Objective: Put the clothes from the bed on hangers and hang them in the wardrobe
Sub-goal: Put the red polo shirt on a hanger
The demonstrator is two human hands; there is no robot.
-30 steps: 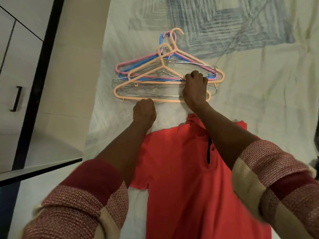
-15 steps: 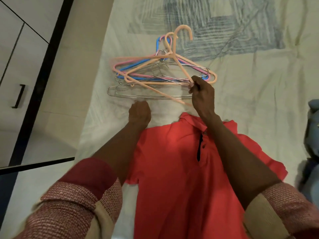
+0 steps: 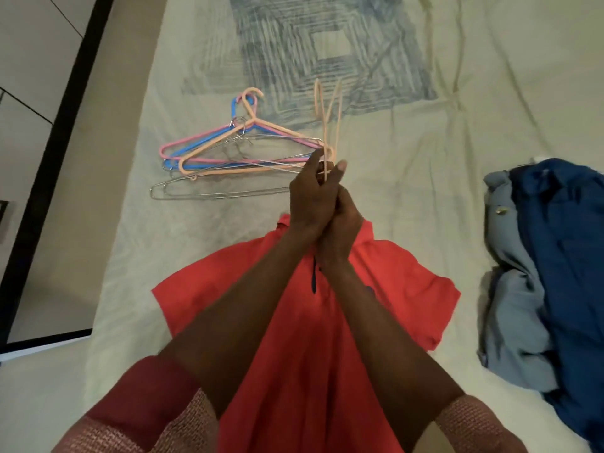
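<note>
Both hands: left hand (image 3: 310,201), right hand (image 3: 341,220) clamped on peach hanger (image 3: 327,125) | risk: edge-on hanger snags red polo shirt (image 3: 294,322) collar.

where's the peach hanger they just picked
In the head view the peach hanger is raised edge-on at centre, held by both hands above the red shirt's collar, just right of the hanger pile on the bed.
</note>
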